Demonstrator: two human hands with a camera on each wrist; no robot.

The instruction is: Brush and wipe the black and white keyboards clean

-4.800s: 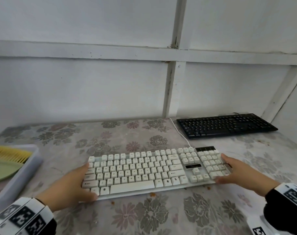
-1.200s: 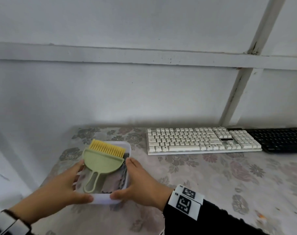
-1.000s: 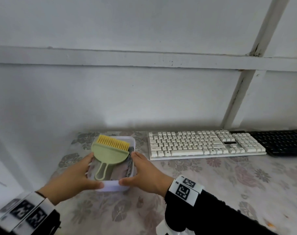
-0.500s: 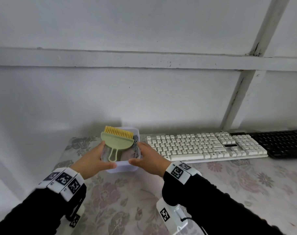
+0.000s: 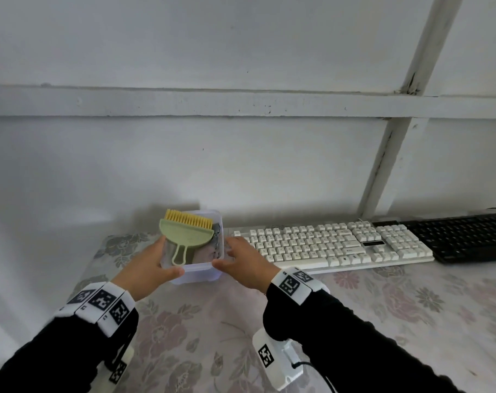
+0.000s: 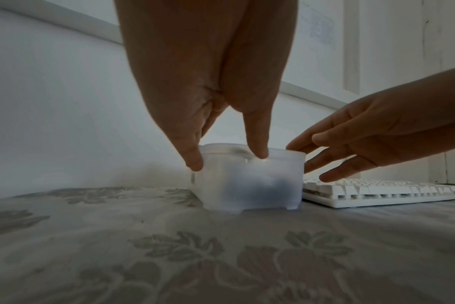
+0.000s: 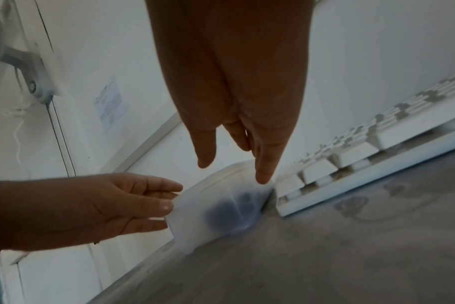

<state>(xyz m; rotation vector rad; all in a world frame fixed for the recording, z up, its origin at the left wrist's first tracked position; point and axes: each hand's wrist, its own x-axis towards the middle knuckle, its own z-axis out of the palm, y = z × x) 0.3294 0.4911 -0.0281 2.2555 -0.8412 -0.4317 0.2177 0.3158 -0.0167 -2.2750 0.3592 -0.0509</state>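
1. Hands frame the translucent plastic tub (image 5: 201, 272): the left hand (image 5: 147, 269) grips its near-left corner, thumb along the front rim and fingers down the side wall, while the right hand (image 5: 245, 265) hovers with fingers spread and relaxed at the tub's right wall, thumb at the front rim, apparently to steady or slide it; real contact cannot be confirmed.

2. Resting across the tub's rim is a pale green, fan-shaped brush (image 5: 187, 236) with stiff yellow bristles (image 5: 188, 222) pointing away from the person and its looped handle toward them, judged an easy reach for the first brushing pass.

3. Under the brush, inside the tub, lies a crumpled grey cloth (image 5: 214, 246), seen as a dark blur through the frosted wall in the wrist views.

4. Just right of the tub, almost touching it, sits the white keyboard (image 5: 334, 245), its raised keycaps showing gaps that would trap crumbs.

5. Further right of the tub, end to end with the white one, lies the black keyboard (image 5: 465, 239), low and matte.

6. Beneath the tub, a glossy floral cover dresses the worktop (image 5: 212, 336).
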